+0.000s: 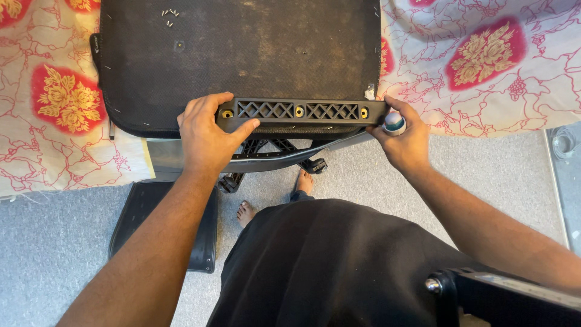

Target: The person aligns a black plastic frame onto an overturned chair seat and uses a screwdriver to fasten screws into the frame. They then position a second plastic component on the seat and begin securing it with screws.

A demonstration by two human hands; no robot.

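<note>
A dark chair seat (254, 54) lies upside down on a bed, its underside facing me. Across its near edge sits a black plastic bracket (302, 111) with lattice cut-outs and brass screw holes. My left hand (206, 136) grips the bracket's left end, thumb along its lower edge. My right hand (404, 140) presses against the right end while holding a screwdriver, of which only the white and teal handle end (394, 123) shows. A curved black armrest part (284, 156) hangs below the bracket.
Several small screws (169, 14) lie on the seat's far left corner. A red and white floral bedsheet (484, 60) covers the bed. A black chair panel (166, 224) lies on the grey carpet at left. Another black chair part (502, 300) juts in at bottom right.
</note>
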